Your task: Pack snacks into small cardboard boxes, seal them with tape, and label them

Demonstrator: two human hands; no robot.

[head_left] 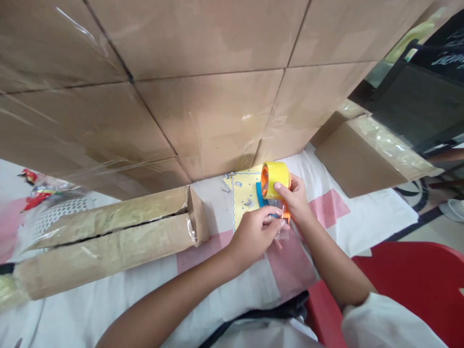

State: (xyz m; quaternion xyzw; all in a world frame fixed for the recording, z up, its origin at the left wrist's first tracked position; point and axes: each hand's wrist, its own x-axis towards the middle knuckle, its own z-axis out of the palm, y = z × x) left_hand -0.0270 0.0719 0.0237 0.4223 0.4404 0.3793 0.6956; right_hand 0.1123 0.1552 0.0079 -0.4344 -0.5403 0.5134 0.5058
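My right hand [297, 195] is closed around a tape dispenser [286, 216] with an orange frame. It carries a wide yellow tape roll [278, 178], and my thumb presses against the roll's lower side. Close below it, my left hand [258, 231] pinches a strip of clear tape [283, 235] at the dispenser's front end. Fingers partly cover the strip, so its full length is hidden. Under both hands lies a yellow printed sheet [241, 193] with a blue dotted border. A blue item [260, 194] shows behind the roll, partly hidden.
Stacked cardboard boxes [217, 111] wrapped in clear film form a wall ahead. To the left lies a long taped carton [108, 241]. An opened cardboard box [362, 150] stands at the right. A checked cloth [213, 249] covers the table, with a red chair [409, 285] beside it.
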